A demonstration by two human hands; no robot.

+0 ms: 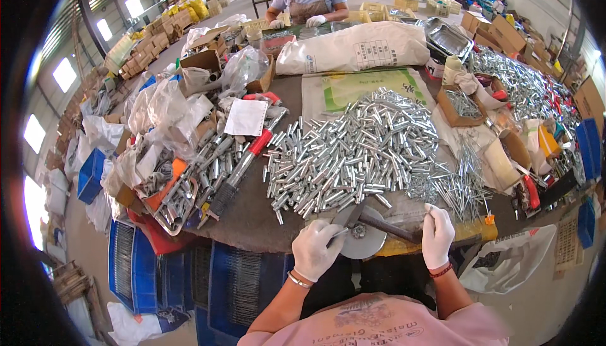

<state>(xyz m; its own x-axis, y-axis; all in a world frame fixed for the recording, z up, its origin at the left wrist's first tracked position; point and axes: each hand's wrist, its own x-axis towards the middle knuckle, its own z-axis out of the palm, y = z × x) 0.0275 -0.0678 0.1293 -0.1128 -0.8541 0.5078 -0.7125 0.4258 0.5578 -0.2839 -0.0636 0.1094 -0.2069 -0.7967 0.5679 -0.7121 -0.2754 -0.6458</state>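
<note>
My left hand (317, 249), in a white glove, is closed at the left edge of a round metal disc (372, 245). Something small and thin pokes out at its fingertips, too little shown to name. Across the disc lies a hammer (386, 225), its head close to my left fingers and its dark handle pointing right. Beyond the handle's end my right hand (437, 237), also gloved, is raised with thumb and fingers pinched together; what they hold is too small to make out. Ahead spreads a pile of short silvery metal tubes (353, 150), with thin metal pins (464, 175) to its right.
Left on the table are plastic bags (164, 109), metal tools and a red-handled tool (259, 143). A white sack (353, 49) lies across the back, where another gloved person sits. Blue crates (243, 283) stand below the front edge; a small box of pins (463, 104) sits right.
</note>
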